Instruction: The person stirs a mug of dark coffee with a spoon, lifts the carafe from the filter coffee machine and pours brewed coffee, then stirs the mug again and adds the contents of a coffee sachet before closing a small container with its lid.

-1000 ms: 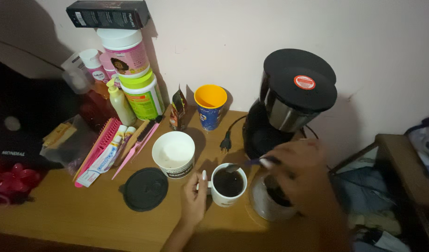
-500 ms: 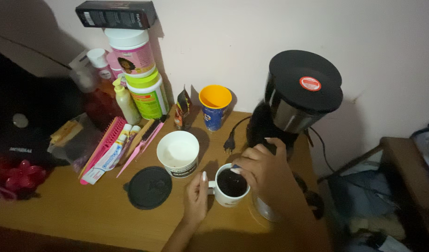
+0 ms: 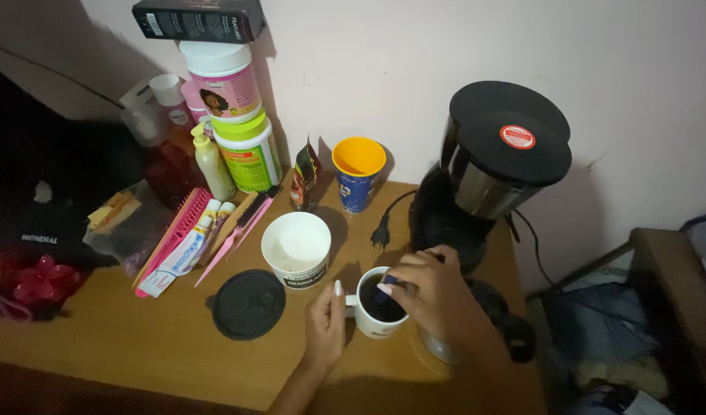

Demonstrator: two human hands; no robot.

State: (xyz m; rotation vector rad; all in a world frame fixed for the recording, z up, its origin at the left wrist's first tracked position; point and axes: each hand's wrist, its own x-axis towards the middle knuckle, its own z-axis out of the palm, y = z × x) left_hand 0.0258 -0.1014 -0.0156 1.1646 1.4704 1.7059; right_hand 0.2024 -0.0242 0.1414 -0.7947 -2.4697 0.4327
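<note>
A white mug [image 3: 377, 317] full of dark coffee stands on the wooden table [image 3: 122, 346]. My left hand [image 3: 327, 323] grips its handle from the left. My right hand [image 3: 433, 296] hovers over the mug's rim, fingers pinched on a small dark utensil that dips into the coffee; most of the utensil is hidden. An open white tub [image 3: 297, 249] sits just left of the mug, with its black lid [image 3: 249, 304] lying flat beside it. A glass carafe [image 3: 476, 338] sits under my right forearm.
A black coffee maker [image 3: 495, 169] stands at the back right, its unplugged cord [image 3: 380, 230] on the table. An orange-and-blue cup [image 3: 358, 174], a small packet [image 3: 305, 177], stacked jars [image 3: 234, 115], bottles and pink combs [image 3: 207, 230] crowd the back left. A dark appliance [image 3: 38, 207] sits far left.
My right hand has moved left from the carafe beside the coffee maker to above the mug. My left hand stays on the mug handle.
</note>
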